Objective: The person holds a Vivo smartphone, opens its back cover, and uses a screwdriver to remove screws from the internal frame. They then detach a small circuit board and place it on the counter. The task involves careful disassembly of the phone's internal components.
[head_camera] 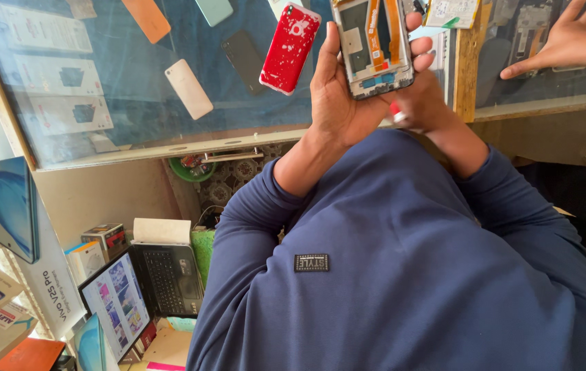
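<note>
My left hand (337, 96) grips an opened phone (373, 48) with its back cover off, so the frame, orange flex cables and blue parts show. My right hand (430, 103) sits just below and behind the phone, partly hidden by it. Its fingers are closed around a small red-tipped tool (395, 111), of which only the end is visible. A red phone back cover (291, 48) lies on the glass counter (135, 110), just left of my left hand.
Another person's hand (567, 41) rests spread on the counter at the top right. White (188, 88), dark grey (245, 60) and orange (147, 17) back covers lie on the glass. Below it stand an open laptop (162, 278) and phone boxes (8, 206).
</note>
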The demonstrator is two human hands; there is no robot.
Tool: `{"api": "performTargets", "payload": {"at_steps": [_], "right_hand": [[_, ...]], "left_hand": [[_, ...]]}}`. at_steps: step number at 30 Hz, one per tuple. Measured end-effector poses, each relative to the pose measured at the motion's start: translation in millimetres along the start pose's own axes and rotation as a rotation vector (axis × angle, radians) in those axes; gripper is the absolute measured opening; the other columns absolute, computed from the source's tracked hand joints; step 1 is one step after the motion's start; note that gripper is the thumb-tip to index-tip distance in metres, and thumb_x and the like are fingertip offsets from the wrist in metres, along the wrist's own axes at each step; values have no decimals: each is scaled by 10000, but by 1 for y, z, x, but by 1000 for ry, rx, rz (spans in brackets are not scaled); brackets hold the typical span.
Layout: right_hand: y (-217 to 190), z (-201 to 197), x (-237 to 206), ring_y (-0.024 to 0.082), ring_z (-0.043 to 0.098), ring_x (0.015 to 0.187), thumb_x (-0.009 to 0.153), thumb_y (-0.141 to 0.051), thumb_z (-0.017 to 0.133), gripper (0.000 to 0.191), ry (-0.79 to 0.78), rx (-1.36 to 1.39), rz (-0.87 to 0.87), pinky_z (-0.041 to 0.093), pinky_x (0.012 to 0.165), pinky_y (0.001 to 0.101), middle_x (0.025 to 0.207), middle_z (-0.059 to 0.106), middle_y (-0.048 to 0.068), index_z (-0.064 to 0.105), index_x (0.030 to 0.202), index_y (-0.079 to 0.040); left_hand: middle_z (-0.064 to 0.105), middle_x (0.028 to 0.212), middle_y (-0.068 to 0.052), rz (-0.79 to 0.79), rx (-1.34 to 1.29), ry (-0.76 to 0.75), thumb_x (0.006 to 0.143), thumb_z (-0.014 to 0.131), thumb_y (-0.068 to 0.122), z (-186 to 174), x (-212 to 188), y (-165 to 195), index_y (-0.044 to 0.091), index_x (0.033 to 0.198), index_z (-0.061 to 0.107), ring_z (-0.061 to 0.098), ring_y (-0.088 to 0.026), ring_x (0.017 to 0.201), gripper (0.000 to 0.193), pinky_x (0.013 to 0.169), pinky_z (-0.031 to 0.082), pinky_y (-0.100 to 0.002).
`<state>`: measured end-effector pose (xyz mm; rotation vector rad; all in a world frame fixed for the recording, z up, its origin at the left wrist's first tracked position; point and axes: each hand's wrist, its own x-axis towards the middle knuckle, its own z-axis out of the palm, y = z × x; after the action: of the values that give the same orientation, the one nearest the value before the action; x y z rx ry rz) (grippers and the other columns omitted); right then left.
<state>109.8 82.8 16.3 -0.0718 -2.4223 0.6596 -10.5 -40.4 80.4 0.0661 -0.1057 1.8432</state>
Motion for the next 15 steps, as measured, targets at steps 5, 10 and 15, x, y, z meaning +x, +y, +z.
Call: {"api": "performTargets", "payload": {"at_steps": [5,10,15], "right_hand": [[-13,-39,1,291,576,790,1094,-227,446,240,442,347,68,506,633,382,1029,671,205,507,958,-39],[-64,-75,11,214,628,719,1008,-208,514,271,663,554,132,532,654,313,928,627,121,506,1042,61],[-98,-103,34,291,708,736,905,-1,653,117,227,351,72,591,670,363,845,682,192,593,988,54]], "left_hand": [[446,1560,-180,10,37,-78,1236,234,612,26,3,-1,4,1565,359,498,-379,1407,702,1230,391,-517],[296,1666,-255,16,-165,416,1074,186,593,59,7,0,-2,1621,200,244,-448,1512,808,1253,239,-637],[340,1621,-186,5,-60,182,1063,197,604,68,9,3,46,1608,246,293,-387,1509,782,1254,287,-641]]}}
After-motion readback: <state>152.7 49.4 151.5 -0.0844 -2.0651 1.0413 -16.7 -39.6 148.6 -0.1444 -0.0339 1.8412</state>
